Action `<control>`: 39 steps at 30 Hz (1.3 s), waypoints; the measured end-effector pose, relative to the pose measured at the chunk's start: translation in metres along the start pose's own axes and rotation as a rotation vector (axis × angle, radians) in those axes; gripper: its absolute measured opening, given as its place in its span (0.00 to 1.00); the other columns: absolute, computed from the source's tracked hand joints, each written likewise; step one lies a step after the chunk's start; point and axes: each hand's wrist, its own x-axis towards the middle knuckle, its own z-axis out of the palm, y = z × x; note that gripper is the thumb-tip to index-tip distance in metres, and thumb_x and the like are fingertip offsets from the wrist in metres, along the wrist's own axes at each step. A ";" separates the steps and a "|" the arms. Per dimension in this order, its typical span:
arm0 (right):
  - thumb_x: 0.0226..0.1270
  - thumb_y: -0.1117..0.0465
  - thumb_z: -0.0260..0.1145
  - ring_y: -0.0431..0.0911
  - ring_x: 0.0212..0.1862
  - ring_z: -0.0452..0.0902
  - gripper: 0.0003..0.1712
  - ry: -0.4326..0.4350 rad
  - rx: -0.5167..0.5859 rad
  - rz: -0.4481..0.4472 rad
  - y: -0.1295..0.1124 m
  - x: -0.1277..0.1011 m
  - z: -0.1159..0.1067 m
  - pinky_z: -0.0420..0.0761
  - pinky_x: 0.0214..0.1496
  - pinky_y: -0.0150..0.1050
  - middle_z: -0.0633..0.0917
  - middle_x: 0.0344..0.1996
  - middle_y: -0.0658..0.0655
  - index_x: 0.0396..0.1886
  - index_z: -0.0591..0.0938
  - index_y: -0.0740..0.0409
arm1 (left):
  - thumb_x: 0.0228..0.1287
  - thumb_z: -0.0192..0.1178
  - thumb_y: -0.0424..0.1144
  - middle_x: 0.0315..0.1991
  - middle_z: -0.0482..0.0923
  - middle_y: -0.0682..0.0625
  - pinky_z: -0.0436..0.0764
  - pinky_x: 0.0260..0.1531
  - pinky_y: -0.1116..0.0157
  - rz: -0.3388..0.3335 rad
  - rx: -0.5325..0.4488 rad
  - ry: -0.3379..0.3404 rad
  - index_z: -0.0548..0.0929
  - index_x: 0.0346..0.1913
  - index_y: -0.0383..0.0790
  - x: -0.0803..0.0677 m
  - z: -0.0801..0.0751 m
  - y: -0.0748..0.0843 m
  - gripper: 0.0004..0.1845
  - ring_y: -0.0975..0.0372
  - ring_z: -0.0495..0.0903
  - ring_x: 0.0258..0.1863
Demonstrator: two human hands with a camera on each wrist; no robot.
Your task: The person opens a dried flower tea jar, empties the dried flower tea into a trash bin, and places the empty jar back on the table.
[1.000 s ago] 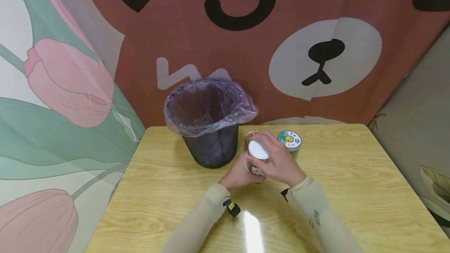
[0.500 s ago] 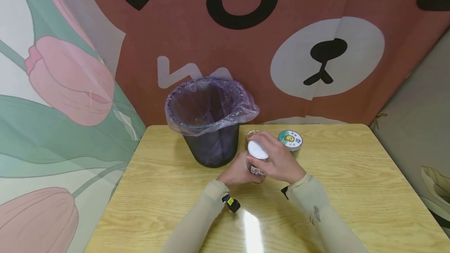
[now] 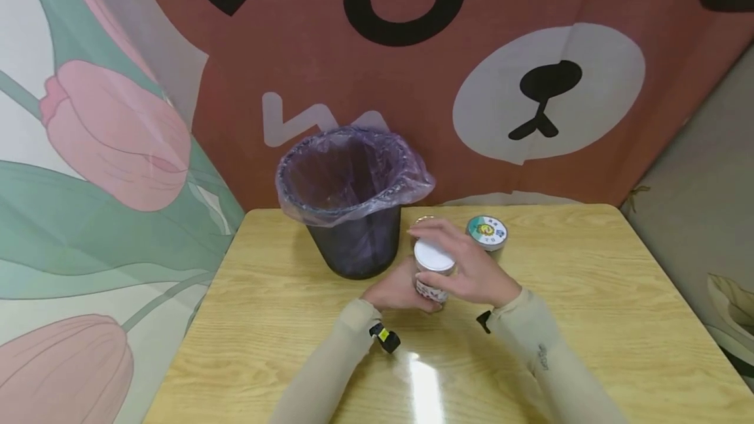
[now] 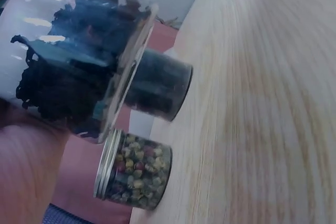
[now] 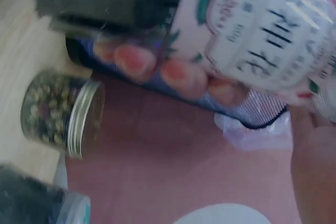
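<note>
My left hand point(image 3: 396, 288) grips a clear plastic jar point(image 3: 432, 292) around its body, and its fingertips point(image 5: 178, 76) show along the far side in the right wrist view. Dark, shrivelled dried pieces point(image 4: 73, 72) fill part of the jar, and a pink floral label point(image 5: 252, 35) wraps it. The base is raised off the table. Over the top, my right hand point(image 3: 478, 270) spans the jar's white-topped lid point(image 3: 434, 256), thumb on the near side and fingers on the far side.
Behind the hands stand a gold-lidded jar of small dried buds point(image 4: 143, 170) and a dark-filled jar point(image 3: 487, 233) with a green-and-white lid. A lined waste bin point(image 3: 353, 247) is at the back left of the wooden table point(image 3: 565, 319). A printed cloth point(image 3: 530, 182) hangs behind.
My right hand has turned slightly on the lid, its fingers shifting left and its wrist right. The jar has tipped a little, showing more of its label.
</note>
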 end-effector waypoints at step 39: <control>0.47 0.50 0.86 0.50 0.63 0.77 0.51 0.121 -0.084 0.166 -0.009 -0.013 -0.001 0.82 0.60 0.54 0.80 0.63 0.55 0.73 0.75 0.50 | 0.41 0.77 0.24 0.52 0.82 0.44 0.80 0.60 0.67 0.033 0.070 0.047 0.77 0.60 0.35 0.001 -0.007 -0.001 0.37 0.69 0.79 0.49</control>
